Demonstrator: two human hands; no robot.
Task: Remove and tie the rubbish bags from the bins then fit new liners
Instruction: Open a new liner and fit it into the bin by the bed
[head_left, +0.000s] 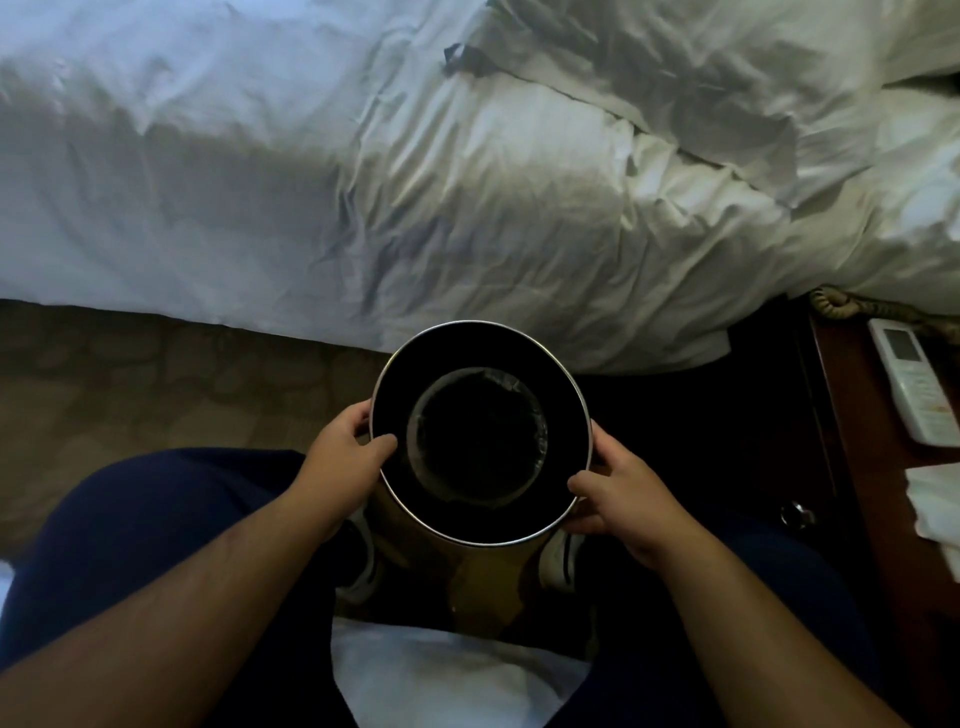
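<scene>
A round bin (470, 349) is held upright between the knees of a seated person, close in front of a bed (311, 171). Its wide black top ring is edged with a bright metal rim. Inside the ring's round opening, the crinkled edge of a thin liner (421, 410) can be seen. The inside is too dark for any contents to be made out.

The bin is gripped at the left side of the rim by the left hand (345, 449): the thumb is laid over the black ring and the fingers are curled round the outer wall. The right side of the rim is gripped by the right hand (621, 493), with the thumb pressed at the rim's edge and the fingers wrapped round the wall below.

Two white shoes (563, 558) are seen on the floor under the bin, one on each side. The bed is covered with rumpled white sheets. Patterned carpet (156, 384) lies to the left.

At the right, a dark wooden worktop (852, 415) is seen beside the bed. A white remote (911, 387) lies on it, a coiled cord (831, 304) is at its far edge, and something white and folded (935, 499) rests nearer.
</scene>
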